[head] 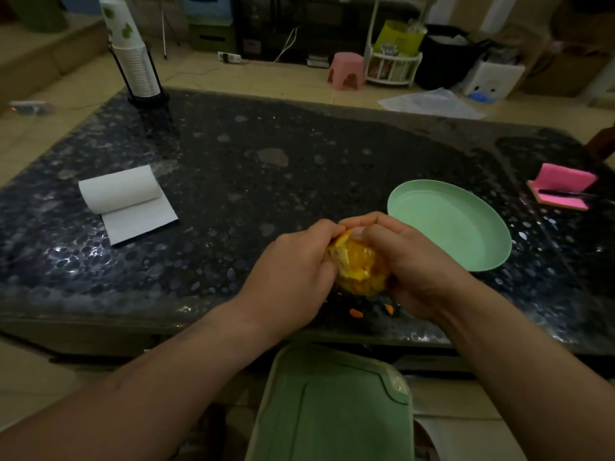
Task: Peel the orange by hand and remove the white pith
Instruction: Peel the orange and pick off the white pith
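A partly peeled orange [361, 266] is held between both hands just above the near edge of the dark stone table [233, 168]. My left hand [293, 271] grips its left side, fingers curled over a flap of peel at the top. My right hand [412, 261] grips the right side, its thumb and fingers curled over the top of the fruit. Yellow flesh and pale pith show between the hands. Small bits of peel [356, 313] lie on the table under the orange.
An empty green plate [416, 197] sits right of the hands. A paper towel roll [123, 194] lies at the left, a cup stack [133, 54] at the far left corner, pink sponges with a knife [562, 188] at the right. A green bin lid [332, 404] is below the table edge.
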### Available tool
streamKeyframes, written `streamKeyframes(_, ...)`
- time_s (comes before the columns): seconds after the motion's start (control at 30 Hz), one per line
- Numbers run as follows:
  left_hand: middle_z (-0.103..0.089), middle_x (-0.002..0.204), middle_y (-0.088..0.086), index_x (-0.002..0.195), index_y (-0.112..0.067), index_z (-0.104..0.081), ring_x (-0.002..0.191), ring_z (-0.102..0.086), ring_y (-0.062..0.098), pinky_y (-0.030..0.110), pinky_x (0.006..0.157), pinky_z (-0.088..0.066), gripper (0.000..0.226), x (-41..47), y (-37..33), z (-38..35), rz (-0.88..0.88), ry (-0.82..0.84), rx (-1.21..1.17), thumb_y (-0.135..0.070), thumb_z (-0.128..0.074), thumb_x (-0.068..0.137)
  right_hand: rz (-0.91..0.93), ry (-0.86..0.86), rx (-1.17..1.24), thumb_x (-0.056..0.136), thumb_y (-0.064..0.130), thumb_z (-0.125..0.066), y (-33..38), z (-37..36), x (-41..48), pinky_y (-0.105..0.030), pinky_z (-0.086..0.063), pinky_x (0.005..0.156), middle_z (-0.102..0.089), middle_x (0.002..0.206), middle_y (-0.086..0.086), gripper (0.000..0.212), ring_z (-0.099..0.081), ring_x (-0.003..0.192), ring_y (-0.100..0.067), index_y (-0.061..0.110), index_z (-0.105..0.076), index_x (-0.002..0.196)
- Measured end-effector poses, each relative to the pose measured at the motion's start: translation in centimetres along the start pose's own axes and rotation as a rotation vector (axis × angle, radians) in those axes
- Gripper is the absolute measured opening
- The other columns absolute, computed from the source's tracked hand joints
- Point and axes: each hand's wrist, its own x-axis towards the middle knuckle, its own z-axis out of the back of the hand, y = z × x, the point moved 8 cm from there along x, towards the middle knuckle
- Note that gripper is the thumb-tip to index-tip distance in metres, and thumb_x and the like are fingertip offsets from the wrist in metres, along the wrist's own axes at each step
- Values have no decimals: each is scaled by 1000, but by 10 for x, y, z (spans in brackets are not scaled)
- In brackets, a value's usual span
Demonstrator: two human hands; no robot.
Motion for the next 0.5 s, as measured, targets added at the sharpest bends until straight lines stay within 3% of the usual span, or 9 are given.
streamKeyframes(0.17,-67,82,-12,136,-24,-64,68,-62,7,22,57,-46,38,-1,2,4,5,-47,-62,-9,-54,102,8,38,10,102,19,-63,5,-5,-3,-43,-63,75,-72,123,-22,25,-73,97,-29,11,-70,125)
streamKeyframes(0.3,-75,113,-5,144,-24,-60,95,-70,8,29,80,-58,43,-4,-4,6,-56,-72,53,-9,-51,105,-178,217,62,101,54,-57,-9,-17,-8,-52,-58,103,-75,124,-21,53,-74,115,-37,11,-73,126)
streamKeyframes(0.37,-72,127,-1,147,-22,-57,108,-69,14,34,90,-58,45,-8,-10,2,-95,-44,159,-10,-51,105,-289,256,90,98,62,-57,-23,-17,-8,-59,-52,110,-72,131,-20,62,-69,124,-39,13,-71,134)
streamKeyframes(0.5,-67,123,-9,143,-28,-58,108,-61,6,33,92,-54,38,-2,-7,1,-81,80,111,-21,-52,106,-287,236,86,99,53,-63,-22,-8,-8,-46,-61,76,-74,120,-20,59,-74,100,-32,9,-66,138)
